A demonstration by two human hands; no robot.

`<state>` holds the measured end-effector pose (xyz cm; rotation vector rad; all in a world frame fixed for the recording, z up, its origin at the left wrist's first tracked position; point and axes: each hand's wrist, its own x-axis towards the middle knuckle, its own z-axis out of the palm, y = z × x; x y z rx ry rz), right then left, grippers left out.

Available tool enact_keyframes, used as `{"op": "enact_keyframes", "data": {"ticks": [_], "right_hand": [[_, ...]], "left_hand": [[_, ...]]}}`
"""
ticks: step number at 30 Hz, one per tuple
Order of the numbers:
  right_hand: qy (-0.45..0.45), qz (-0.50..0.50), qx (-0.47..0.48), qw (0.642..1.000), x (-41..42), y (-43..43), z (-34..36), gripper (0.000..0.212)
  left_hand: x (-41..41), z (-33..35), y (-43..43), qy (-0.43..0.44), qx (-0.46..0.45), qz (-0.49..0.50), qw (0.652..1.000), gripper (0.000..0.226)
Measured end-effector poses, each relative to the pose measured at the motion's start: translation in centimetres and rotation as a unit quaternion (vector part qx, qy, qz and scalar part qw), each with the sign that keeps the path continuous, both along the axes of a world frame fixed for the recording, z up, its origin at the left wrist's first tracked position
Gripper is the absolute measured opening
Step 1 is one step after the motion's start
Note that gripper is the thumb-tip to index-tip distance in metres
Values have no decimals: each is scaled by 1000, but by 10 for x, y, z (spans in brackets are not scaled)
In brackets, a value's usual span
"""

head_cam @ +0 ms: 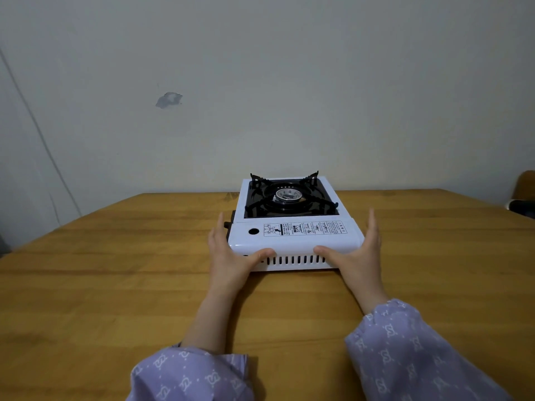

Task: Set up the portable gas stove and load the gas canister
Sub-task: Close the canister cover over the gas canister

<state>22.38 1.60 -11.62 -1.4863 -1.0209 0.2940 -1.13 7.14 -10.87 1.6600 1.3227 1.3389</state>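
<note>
A white portable gas stove [292,224] sits on the wooden table [115,285], its short vented side facing me. Its black pan support and round burner [288,196] lie on the far half; the closed canister cover [301,231] with a printed label is on the near half. My left hand [231,256] grips the stove's near left corner, thumb on the front edge. At the near right corner my right hand [357,253] holds the stove, fingers along its side. No gas canister is in view.
A pale wall stands right behind the table's far edge. A brown chair back [525,186] shows at the right edge. Lilac patterned sleeves cover both forearms at the bottom of the view.
</note>
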Motion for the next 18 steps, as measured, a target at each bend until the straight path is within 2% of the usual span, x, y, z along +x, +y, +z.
{"op": "enact_keyframes", "data": {"ticks": [2, 5, 18], "right_hand": [[59, 28, -13, 998, 2, 1, -2, 138], [90, 38, -21, 995, 4, -1, -4, 141], [98, 7, -17, 995, -1, -4, 0, 133]], "left_hand": [[-2, 0, 1, -39, -46, -14, 998, 146], [-6, -1, 3, -70, -78, -24, 994, 146], [-5, -5, 6, -73, -81, 19, 994, 126]]}}
